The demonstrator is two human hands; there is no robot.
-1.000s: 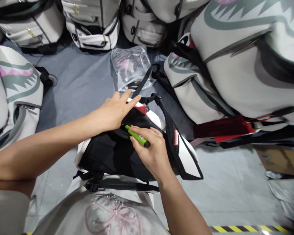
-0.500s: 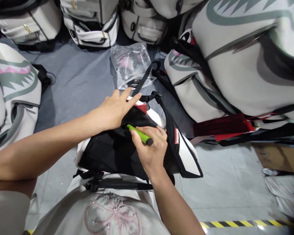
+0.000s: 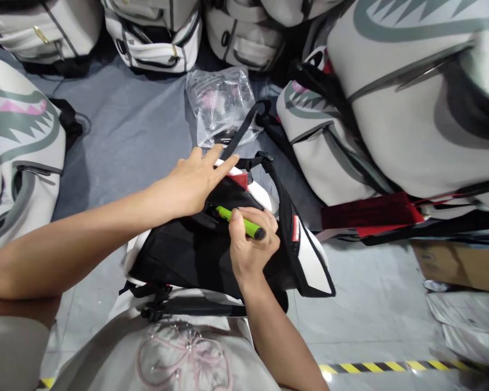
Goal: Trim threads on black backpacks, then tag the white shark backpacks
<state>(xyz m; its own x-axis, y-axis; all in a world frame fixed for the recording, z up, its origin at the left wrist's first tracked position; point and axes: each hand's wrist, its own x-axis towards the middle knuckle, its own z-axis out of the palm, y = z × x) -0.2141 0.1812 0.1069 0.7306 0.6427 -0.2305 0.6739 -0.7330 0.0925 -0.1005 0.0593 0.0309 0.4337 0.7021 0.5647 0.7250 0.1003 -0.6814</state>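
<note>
A black and white backpack lies in front of me with its black back panel up. Across its far edge rests my left hand, fingers stretched and spread, the thumb out of sight. My right hand is closed round a slim green pen-like tool with a black rear end. The tool's front end points left at the black fabric beside my left palm; whether it touches cannot be made out. A red tag shows by my left fingertips, and a black shoulder strap loops along the right side.
A clear plastic bag lies just beyond the backpack on the grey cloth. Grey backpacks with shark-mouth prints stand left and right; more line the back. A dark red strip and a cardboard box are at the right.
My right hand has shifted slightly right with the green tool, and its fingers have changed their hold on it. My left hand has stayed on the backpack.
</note>
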